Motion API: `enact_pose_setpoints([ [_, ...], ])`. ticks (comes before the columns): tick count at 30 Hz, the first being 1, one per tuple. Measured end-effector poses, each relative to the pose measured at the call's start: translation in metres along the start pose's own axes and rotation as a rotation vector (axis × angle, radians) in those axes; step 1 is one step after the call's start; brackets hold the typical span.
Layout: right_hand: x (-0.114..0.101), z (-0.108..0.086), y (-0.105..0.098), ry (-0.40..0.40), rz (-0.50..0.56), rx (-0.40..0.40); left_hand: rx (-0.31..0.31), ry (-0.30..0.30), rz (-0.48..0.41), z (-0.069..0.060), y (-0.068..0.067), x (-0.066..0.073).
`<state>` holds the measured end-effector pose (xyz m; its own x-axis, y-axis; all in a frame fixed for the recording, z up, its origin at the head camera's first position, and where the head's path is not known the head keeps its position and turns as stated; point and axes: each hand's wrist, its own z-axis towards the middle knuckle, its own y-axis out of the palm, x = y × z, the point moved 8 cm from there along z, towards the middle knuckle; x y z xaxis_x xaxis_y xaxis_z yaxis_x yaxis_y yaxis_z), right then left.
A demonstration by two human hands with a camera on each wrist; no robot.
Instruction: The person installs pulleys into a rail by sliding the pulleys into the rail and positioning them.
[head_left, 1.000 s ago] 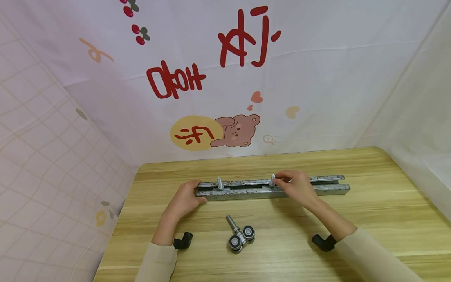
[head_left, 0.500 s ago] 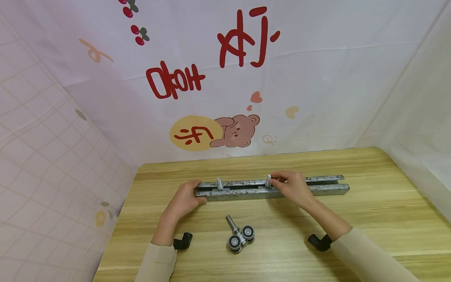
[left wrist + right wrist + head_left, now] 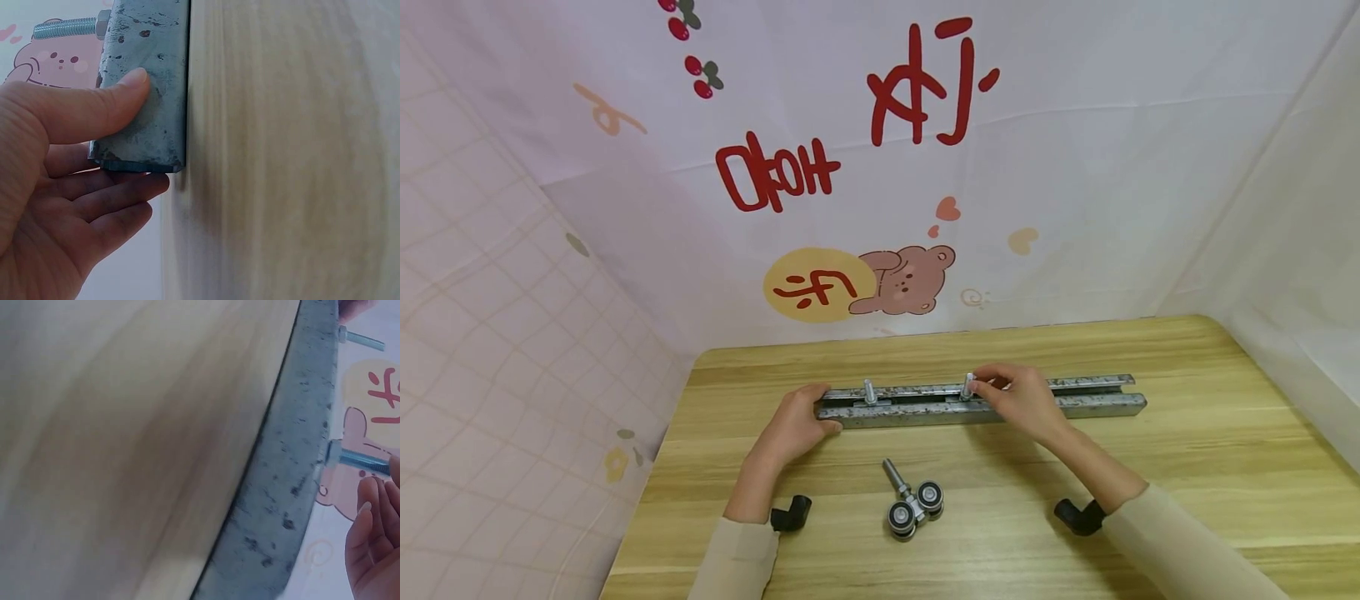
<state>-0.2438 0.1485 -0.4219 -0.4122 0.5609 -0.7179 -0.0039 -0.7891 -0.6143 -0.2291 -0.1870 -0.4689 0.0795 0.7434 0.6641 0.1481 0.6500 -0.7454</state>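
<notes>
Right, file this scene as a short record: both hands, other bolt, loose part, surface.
Left hand: grips the left end of the speckled grey metal channel rail
Right hand: pinches the right silver threaded bolt, standing in the rail
Left silver threaded bolt: stands in the rail, untouched
Loose part: silver metal wheeled trolley, lying on the rail's near side
Surface: pale wood-grain table

Soft light, dimmer wrist views
</notes>
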Motion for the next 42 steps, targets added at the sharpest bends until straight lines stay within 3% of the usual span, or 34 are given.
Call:
enact_pose_setpoints([
  [5,-0.006,0.001,-0.009,-0.012,0.002,0.027,0.006,0.012,0.008,0.000,0.000,0.001],
  [12,-0.022,-0.001,-0.015,-0.105,0.018,0.025,0.009,0.009,0.002,0.001,0.001,0.002],
  [18,-0.041,-0.004,-0.009,-0.211,-0.049,-0.008,0.007,0.000,0.004,0.000,0.000,0.002],
  [27,-0.070,-0.013,0.009,-0.423,-0.147,-0.044,0.004,0.006,0.008,0.000,0.001,0.002],
  [36,-0.085,-0.021,0.032,-0.465,-0.308,-0.108,0.003,0.008,0.012,0.001,0.001,0.001],
  [42,-0.091,-0.027,0.055,-0.505,-0.361,-0.179,0.006,0.013,0.019,0.001,0.002,0.001],
])
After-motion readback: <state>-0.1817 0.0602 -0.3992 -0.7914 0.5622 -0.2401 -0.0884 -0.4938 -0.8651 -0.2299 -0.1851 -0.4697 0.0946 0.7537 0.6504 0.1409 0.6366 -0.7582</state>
